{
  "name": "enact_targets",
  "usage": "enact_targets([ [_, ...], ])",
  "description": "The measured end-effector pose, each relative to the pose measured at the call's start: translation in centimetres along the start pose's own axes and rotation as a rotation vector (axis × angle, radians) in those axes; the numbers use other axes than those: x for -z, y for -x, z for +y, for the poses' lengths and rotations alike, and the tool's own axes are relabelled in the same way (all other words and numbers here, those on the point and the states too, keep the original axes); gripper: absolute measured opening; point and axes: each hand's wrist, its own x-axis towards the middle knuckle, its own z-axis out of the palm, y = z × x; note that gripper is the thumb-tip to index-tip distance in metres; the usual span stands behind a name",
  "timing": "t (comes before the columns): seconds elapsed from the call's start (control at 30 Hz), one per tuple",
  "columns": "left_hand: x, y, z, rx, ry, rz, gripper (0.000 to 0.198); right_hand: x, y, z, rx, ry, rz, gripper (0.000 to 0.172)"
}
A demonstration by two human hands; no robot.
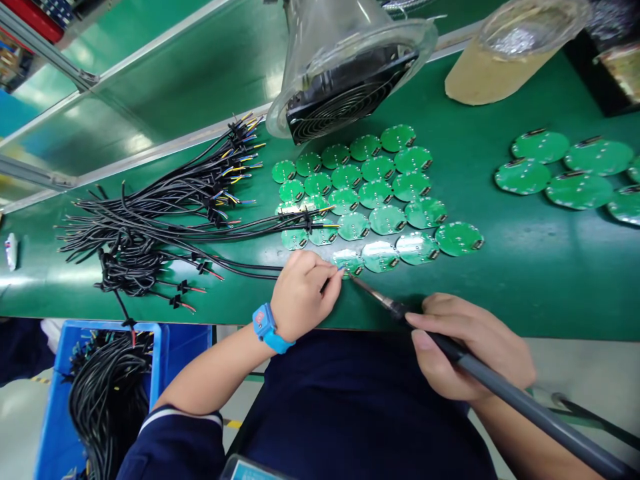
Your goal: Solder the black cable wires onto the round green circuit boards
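My left hand (303, 293), with a blue strap on its wrist, is pinched closed on the wire end of a black cable (250, 269). Its fingertips are at the edge of a round green circuit board (347, 259) in the front row. My right hand (470, 343) is closed around the dark handle of a soldering iron (523, 395). The iron's tip points left and reaches that same board's edge, close to my left fingertips. Whether tip and wire touch is too small to tell. My left fingers hide part of the cable.
Rows of green boards (376, 193) lie behind my hands, more boards (580, 190) at the right. Black cables (165, 193) are heaped at the left, and others fill a blue bin (157, 367) below the table edge. A fume hood with a fan (350, 93) hangs above.
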Motion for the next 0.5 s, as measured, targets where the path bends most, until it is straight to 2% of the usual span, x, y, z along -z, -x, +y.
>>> enact_targets([
  [0.17,0.0,0.0,-0.1,0.000,-0.006,-0.003,0.011,0.2,-0.1,-0.4,-0.036,0.024,0.059,0.027],
  [0.33,-0.1,0.1,-0.1,-0.002,-0.019,0.000,0.012,0.0,-0.6,-0.8,-0.024,0.093,-0.027,0.020],
  [0.5,-0.2,0.2,-0.1,0.001,-0.033,-0.014,0.015,-0.4,-1.3,-1.6,0.024,0.207,-0.031,0.018],
])
